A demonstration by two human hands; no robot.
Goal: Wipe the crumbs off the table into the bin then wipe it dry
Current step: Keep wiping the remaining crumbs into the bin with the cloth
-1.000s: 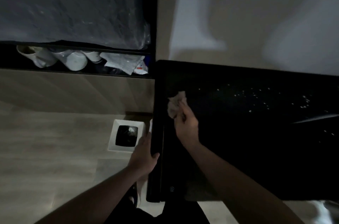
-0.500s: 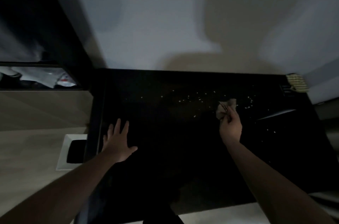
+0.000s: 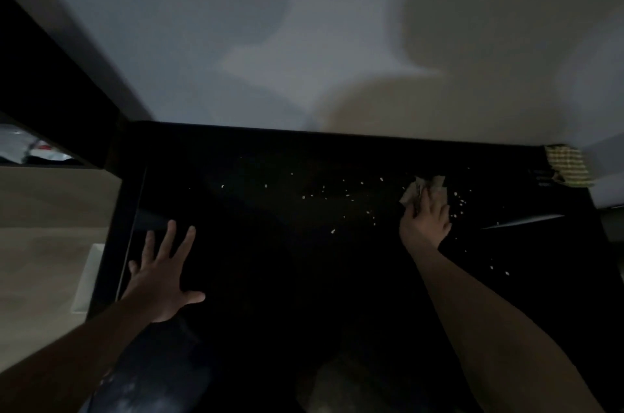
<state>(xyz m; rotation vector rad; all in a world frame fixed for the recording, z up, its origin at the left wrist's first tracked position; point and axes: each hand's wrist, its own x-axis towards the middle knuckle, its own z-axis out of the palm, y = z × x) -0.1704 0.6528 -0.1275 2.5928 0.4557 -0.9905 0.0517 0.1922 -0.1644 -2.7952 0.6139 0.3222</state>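
Observation:
A glossy black table (image 3: 270, 294) fills the lower view. Pale crumbs (image 3: 324, 196) lie scattered across its far middle and right part. My right hand (image 3: 426, 220) presses a crumpled beige cloth (image 3: 422, 188) onto the table at the far right, among the crumbs. My left hand (image 3: 162, 274) rests flat on the table near its left edge, fingers spread and holding nothing. A sliver of the white bin (image 3: 86, 281) shows on the floor beyond the table's left edge, mostly hidden by the table.
A yellow checked cloth (image 3: 569, 166) lies at the table's far right corner. A grey wall (image 3: 304, 41) stands right behind the table. A dark shelf unit (image 3: 44, 101) stands at the left, above light wooden floor (image 3: 40, 243). The room is dim.
My right hand has carried the beige cloth from the table's left side across to the far right. My left hand left the table's edge and now lies flat on top. The view swung right.

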